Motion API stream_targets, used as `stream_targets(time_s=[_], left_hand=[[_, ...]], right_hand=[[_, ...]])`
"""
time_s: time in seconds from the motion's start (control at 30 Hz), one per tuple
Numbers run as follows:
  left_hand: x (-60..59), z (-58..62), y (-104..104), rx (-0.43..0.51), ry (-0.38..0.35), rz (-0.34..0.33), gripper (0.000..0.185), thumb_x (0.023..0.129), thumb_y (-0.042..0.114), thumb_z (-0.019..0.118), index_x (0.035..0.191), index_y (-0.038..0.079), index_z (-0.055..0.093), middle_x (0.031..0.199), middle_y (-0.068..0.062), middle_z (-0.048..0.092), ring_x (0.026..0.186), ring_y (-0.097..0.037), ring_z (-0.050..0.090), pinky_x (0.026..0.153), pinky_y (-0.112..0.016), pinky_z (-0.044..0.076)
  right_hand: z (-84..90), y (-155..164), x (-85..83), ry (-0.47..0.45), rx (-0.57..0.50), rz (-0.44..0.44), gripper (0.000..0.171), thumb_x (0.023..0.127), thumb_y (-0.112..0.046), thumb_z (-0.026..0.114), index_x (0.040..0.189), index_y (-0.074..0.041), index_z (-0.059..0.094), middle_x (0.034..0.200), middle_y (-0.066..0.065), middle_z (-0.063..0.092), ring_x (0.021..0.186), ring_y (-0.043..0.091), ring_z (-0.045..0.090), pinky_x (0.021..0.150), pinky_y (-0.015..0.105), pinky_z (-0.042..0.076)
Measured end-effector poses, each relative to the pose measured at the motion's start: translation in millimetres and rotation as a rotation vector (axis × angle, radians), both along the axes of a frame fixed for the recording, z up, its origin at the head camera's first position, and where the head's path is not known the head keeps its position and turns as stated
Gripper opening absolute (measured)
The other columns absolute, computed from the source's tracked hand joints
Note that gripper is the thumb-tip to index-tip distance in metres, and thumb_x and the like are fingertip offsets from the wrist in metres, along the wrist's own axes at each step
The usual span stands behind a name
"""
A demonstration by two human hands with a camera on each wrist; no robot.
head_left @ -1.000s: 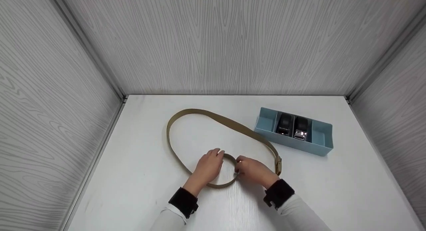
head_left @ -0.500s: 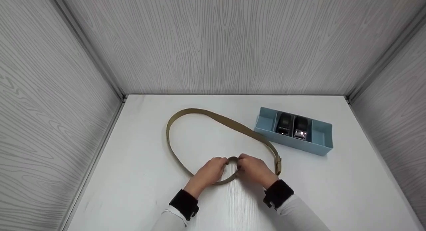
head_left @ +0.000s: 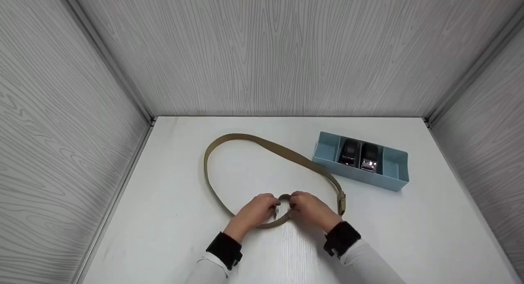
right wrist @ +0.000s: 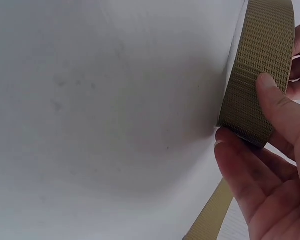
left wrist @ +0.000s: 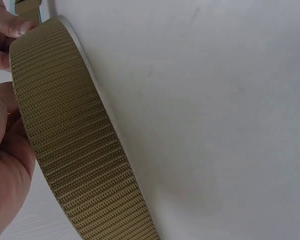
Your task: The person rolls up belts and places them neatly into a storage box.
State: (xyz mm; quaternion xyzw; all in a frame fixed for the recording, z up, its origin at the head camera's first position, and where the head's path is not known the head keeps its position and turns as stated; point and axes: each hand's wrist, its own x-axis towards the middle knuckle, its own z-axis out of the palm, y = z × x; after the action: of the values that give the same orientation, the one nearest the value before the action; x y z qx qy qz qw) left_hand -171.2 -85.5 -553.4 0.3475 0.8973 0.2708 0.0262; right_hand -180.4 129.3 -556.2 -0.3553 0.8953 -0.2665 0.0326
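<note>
A tan woven webbing belt (head_left: 282, 151) stands on its edge on the white table, bent into a wide loop with a smaller coil at its near end. Its tan buckle (head_left: 342, 203) rests at the right, beyond my right hand. My left hand (head_left: 257, 211) holds the small coil from the left, its curled fingers partly hidden behind the webbing in the left wrist view. On the coil's other side my right hand (head_left: 312, 208) pinches the webbing; the right wrist view shows the thumb (right wrist: 277, 100) pressed on its outer face.
A light-blue divided tray (head_left: 360, 176) stands at the back right, close beside the belt. Two rolled black belts with shiny buckles (head_left: 349, 151) sit in its middle compartments. Grey wood-grain panels (head_left: 270, 55) wall the table at the back and sides.
My left hand has drawn slightly towards me and its fingers have curled in at the webbing. The small coil has become narrower. My right hand stays nearly in place.
</note>
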Motion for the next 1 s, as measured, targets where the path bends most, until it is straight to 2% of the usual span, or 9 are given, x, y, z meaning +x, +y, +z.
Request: stream_targets(time_s=[0.03,0.2,0.3,0.4,0.6,0.8,0.9,1.0], left_hand=[[-3.5,-12.1,3,-0.033,0.013,0.045,0.014,0.087,-0.002,0.066,0.096,0.005,0.073,0.088,-0.002,0.065,0.084,-0.016,0.061,0.076,-0.028,0.049],[-0.6,-12.3,5,-0.111,0.095,0.146,0.005,0.084,0.008,0.073,0.088,0.011,0.072,0.081,0.0,0.062,0.074,-0.017,0.062,0.065,-0.03,0.05],[0.5,-13.1,5,-0.137,0.089,0.201,0.005,0.084,0.011,0.074,0.088,0.012,0.071,0.084,0.0,0.059,0.074,-0.017,0.06,0.064,-0.031,0.05],[0.5,-13.7,6,-0.133,0.052,0.237,0.005,0.084,0.011,0.073,0.088,0.012,0.07,0.087,-0.001,0.056,0.075,-0.016,0.058,0.067,-0.032,0.05],[2.5,-12.0,9,-0.133,0.018,0.272,0.005,0.085,0.011,0.072,0.082,0.01,0.068,0.077,0.0,0.054,0.067,-0.015,0.055,0.062,-0.031,0.048],[5.1,-10.5,14,-0.155,0.039,0.293,0.007,0.085,0.01,0.071,0.079,0.008,0.071,0.071,-0.001,0.057,0.065,-0.018,0.057,0.061,-0.033,0.048],[6.0,-9.6,15,-0.145,0.039,0.288,0.007,0.085,0.009,0.07,0.078,0.007,0.072,0.07,-0.002,0.058,0.066,-0.019,0.059,0.062,-0.034,0.048],[5.7,-8.4,14,-0.1,-0.011,0.251,0.01,0.087,0.007,0.068,0.078,0.007,0.072,0.07,0.001,0.058,0.067,-0.016,0.057,0.065,-0.033,0.049]], right_hand=[[-5.8,2,-3.1,-0.013,-0.007,0.017,0.01,0.079,-0.005,0.078,0.084,-0.005,0.069,0.087,0.004,0.062,0.079,0.016,0.062,0.07,0.032,0.051],[-9.3,-2,0.2,0.029,0.049,-0.01,0.017,0.078,-0.015,0.082,0.088,-0.008,0.07,0.093,0.002,0.059,0.075,0.013,0.059,0.066,0.029,0.05],[-10.0,-5,2.5,0.05,0.091,-0.042,0.023,0.077,-0.024,0.084,0.089,-0.01,0.071,0.095,0.001,0.054,0.071,0.011,0.054,0.062,0.027,0.048],[-10.7,-7,3.8,0.076,0.104,-0.063,0.025,0.076,-0.028,0.085,0.089,-0.01,0.072,0.095,0.001,0.051,0.07,0.011,0.053,0.061,0.028,0.048],[-12.6,-13,5.2,0.12,0.109,-0.107,0.021,0.077,-0.031,0.083,0.087,-0.015,0.075,0.089,0.0,0.05,0.067,0.012,0.052,0.055,0.03,0.046],[-15.6,-16,7.4,0.134,0.099,-0.121,0.018,0.082,-0.027,0.08,0.095,-0.017,0.076,0.086,0.0,0.051,0.064,0.013,0.053,0.053,0.031,0.044],[-16.0,-17,8.3,0.121,0.095,-0.114,0.013,0.083,-0.024,0.078,0.095,-0.018,0.076,0.084,-0.001,0.05,0.063,0.013,0.051,0.053,0.031,0.043],[-15.5,-17,8.1,0.103,0.071,-0.107,0.008,0.083,-0.02,0.078,0.092,-0.02,0.078,0.082,-0.002,0.049,0.063,0.012,0.05,0.053,0.03,0.042]])
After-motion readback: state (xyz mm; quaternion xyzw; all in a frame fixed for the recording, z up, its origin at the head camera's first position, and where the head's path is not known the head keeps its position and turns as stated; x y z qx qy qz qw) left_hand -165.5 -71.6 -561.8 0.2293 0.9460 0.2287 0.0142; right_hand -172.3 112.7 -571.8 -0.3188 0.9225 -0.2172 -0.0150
